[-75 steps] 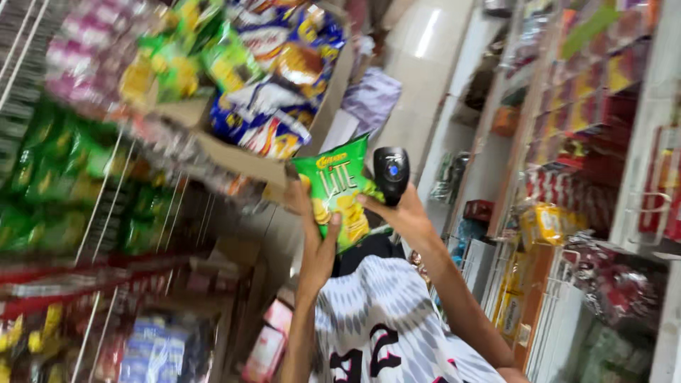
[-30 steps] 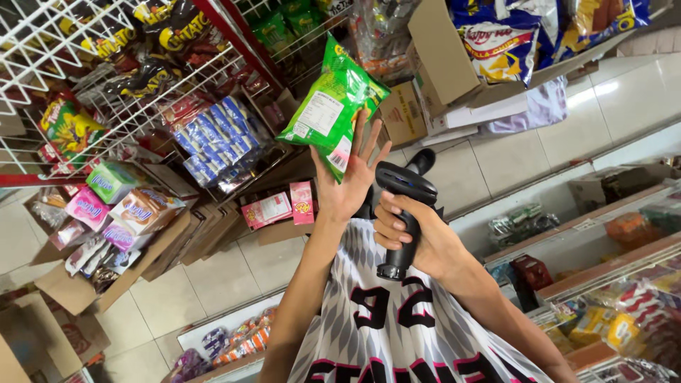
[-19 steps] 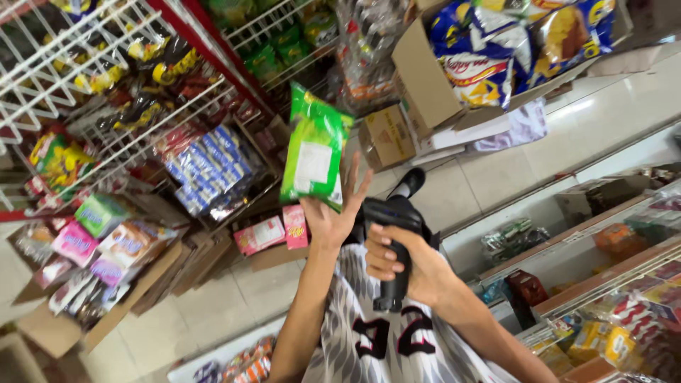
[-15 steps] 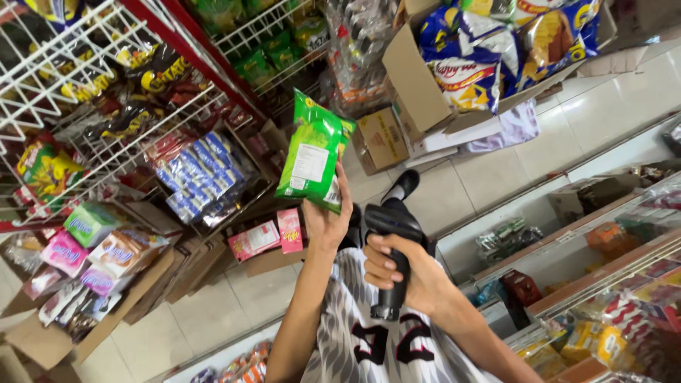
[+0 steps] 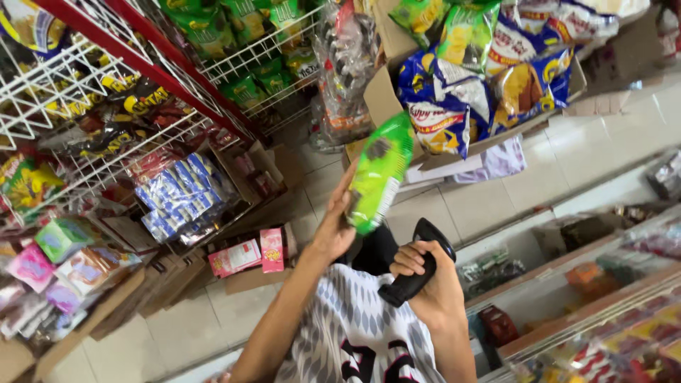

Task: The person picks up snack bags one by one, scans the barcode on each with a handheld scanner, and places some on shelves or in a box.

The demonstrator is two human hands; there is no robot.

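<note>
The green snack bag [image 5: 378,174] sits pinched in the left hand [image 5: 335,230], above the torso. At 5 o'clock, the right hand [image 5: 429,280] clenches a black scanner [image 5: 418,261]. Best tilt the bag's back flat toward the scanner's nose.

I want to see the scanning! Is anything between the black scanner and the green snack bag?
Nothing visible. The right hand holds the black scanner just below the green snack bag, which the left hand holds up; only open air lies between them.

Shop w/ snack racks [image 5: 99,106]
</note>
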